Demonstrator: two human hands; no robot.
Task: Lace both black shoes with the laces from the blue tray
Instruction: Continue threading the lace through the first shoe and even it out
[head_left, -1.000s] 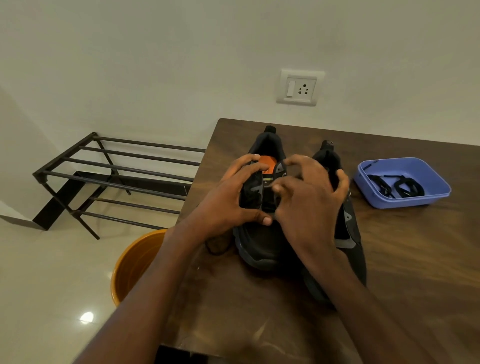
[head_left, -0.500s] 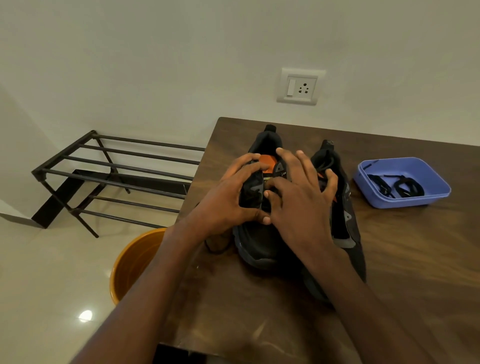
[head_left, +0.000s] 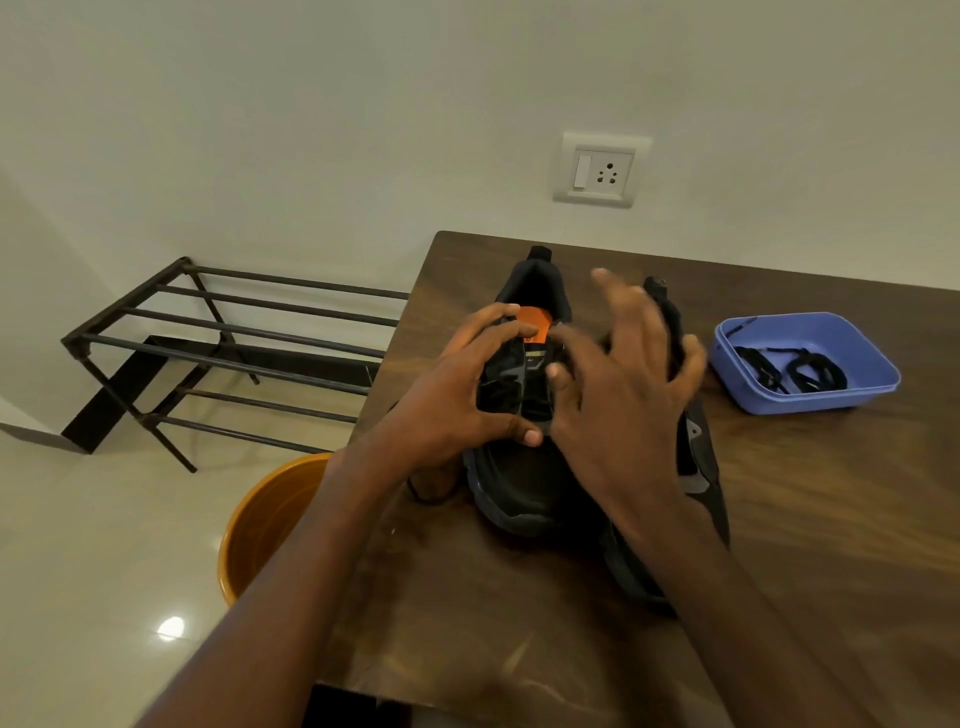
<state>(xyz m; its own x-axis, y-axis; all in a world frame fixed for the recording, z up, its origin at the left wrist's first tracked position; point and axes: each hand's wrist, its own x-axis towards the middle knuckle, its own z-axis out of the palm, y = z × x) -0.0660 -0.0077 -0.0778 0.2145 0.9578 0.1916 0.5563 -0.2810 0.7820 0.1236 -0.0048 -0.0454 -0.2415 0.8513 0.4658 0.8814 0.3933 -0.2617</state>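
Note:
Two black shoes stand side by side on the wooden table (head_left: 831, 519), toes toward me. My left hand (head_left: 457, 395) grips the left shoe (head_left: 524, 488) around its lacing area, fingers curled over the tongue by its orange insole, thumb across the front. My right hand (head_left: 623, 384) hovers over the middle with fingers spread and blurred; I cannot tell whether its thumb pinches a lace. It hides most of the right shoe (head_left: 701, 467). The blue tray (head_left: 878, 364) at right holds black laces (head_left: 795, 369).
A black metal rack (head_left: 234, 343) stands on the floor to the left. An orange bucket (head_left: 260, 525) sits below the table's left edge. A wall socket (head_left: 602, 169) is on the wall behind. A small dark loop lies on the table left of the shoe.
My right hand has lifted and spread its fingers, moving up and slightly right off the shoe. My left hand keeps its grip on the left shoe.

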